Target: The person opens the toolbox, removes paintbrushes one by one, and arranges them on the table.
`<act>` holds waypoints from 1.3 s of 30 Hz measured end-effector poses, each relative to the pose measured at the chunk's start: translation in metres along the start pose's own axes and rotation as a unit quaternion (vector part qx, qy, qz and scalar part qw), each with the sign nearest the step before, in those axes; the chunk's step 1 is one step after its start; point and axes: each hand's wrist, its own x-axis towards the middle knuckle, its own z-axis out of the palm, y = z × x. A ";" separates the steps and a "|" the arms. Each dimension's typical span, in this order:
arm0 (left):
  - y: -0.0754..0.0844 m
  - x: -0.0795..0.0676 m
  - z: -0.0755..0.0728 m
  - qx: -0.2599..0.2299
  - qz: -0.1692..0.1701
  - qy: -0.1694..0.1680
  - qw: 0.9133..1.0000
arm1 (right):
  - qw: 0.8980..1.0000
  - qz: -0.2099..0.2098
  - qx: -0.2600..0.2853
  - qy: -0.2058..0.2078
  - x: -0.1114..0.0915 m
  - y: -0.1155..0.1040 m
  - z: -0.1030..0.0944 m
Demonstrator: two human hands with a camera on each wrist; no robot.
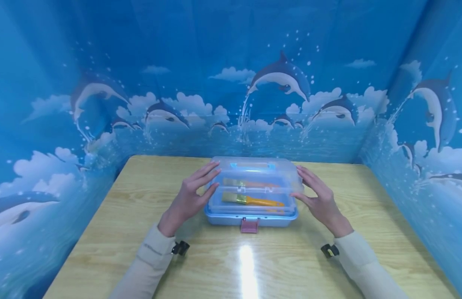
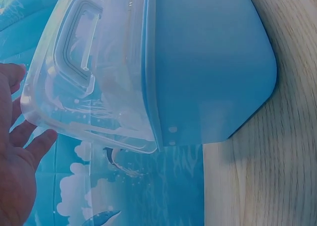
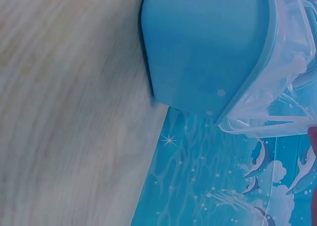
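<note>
A blue plastic box with a clear lid and a pink front latch stands on the table. Through the clear plastic I see a paintbrush with an orange handle. Behind it lies a second, fainter brush. My left hand is at the lid's left side, its fingers extended beside a lid corner. On the opposite side, my right hand has its fingertips against the lid's right edge. The right wrist view shows only a sliver of that hand.
The wood-grain table ends at a blue dolphin-print curtain, which rises behind it and along both sides. A lid handle shows in the left wrist view. Small black devices sit at both wrists.
</note>
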 end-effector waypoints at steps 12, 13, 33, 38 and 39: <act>0.010 -0.017 -0.008 0.059 0.042 0.001 0.997 | 1.000 -0.008 -0.021 -0.003 0.011 0.004 0.000; 0.011 -0.019 -0.010 0.064 0.047 0.001 0.997 | 1.000 -0.008 -0.024 -0.002 0.011 0.005 0.000; 0.025 -0.069 -0.017 0.093 0.054 -0.088 0.990 | 0.999 0.023 -0.026 0.012 0.027 0.014 0.006; 0.025 -0.076 -0.017 0.083 0.062 -0.099 0.990 | 0.999 0.036 -0.022 0.009 0.029 0.016 0.005; 0.025 -0.077 -0.017 0.081 0.062 -0.101 0.990 | 0.999 0.038 -0.022 0.009 0.029 0.017 0.005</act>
